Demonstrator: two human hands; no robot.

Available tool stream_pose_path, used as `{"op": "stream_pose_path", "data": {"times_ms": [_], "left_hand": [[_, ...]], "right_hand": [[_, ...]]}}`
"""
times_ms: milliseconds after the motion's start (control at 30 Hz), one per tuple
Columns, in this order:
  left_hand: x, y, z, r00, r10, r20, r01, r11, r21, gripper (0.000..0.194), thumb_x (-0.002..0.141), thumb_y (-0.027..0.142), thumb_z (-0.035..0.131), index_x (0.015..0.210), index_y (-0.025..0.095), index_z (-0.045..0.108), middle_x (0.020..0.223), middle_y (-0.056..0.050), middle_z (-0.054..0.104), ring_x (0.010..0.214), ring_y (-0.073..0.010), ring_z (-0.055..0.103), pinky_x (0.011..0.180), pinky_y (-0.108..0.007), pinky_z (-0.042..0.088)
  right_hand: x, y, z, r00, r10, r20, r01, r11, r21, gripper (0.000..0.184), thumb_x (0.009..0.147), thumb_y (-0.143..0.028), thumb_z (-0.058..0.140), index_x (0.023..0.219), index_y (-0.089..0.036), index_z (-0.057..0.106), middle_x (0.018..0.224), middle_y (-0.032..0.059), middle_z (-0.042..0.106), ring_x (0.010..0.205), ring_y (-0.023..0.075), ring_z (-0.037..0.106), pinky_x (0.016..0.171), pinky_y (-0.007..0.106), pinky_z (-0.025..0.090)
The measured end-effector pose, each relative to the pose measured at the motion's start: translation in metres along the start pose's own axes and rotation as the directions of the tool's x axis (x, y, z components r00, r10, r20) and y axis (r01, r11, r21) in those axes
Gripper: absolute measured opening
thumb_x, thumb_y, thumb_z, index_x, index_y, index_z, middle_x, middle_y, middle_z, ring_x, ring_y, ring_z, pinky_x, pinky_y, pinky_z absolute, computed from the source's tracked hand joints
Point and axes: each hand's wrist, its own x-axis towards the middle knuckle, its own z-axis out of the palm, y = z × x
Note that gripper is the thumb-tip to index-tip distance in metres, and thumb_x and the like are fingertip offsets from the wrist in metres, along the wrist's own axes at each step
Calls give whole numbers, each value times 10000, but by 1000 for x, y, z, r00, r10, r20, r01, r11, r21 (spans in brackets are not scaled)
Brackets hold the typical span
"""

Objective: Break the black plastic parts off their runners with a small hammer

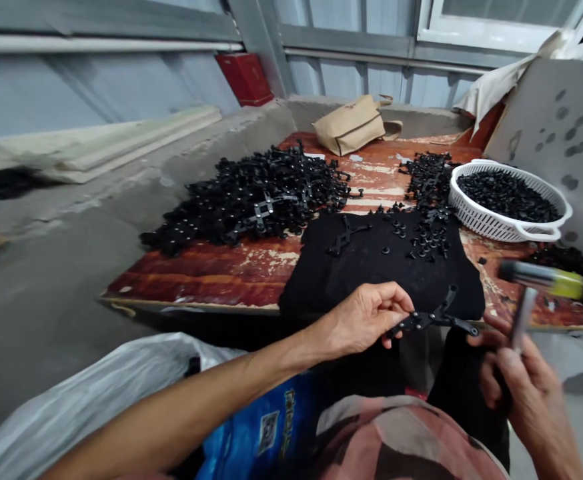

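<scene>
Pinched in the fingers of my left hand point(366, 320) is a black riveted linkage point(434, 320), held just off the front edge of the work surface, its forked arms pointing right. My right hand point(526, 380) grips a hammer point(541, 279) upright by its handle; the head is dark at one end and yellow-green at the other. A right fingertip reaches close to the linkage's lower arm; whether it touches, I cannot tell. Beyond the hands lies a black cloth pad point(371, 273), carrying another black linkage point(346, 237) and several small black caps point(429, 240).
A big heap of black linkages point(271, 193) covers the table's left. At the right stands a white basket point(511, 230) filled with small black parts, with more loose parts behind and beside it. A tan bag point(354, 127) rests at the back. A grey plastic sack point(146, 367) is at lower left.
</scene>
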Motion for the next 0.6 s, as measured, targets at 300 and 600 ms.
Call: {"op": "stream_pose_path", "data": {"times_ms": [300,600], "left_hand": [[-4,5,-11,992,110,59,-123,942,313,117,823,185,493,894,135,572,704,22,550,566,-59,473,517,-172,384],[73,38,-67,893,446,60,-302,494,815,157,858,148,468,936,162,603,927,-41,631,867,-147,572,821,-274,430]], "right_hand": [[18,3,49,993,-37,112,47,995,-87,422,718,-430,754,1049,-205,620,632,-37,562,411,73,421,346,196,355],[39,-9,60,991,25,133,-36,996,80,323,768,-373,726,1034,-234,608,821,10,643,468,76,459,355,198,392]]}}
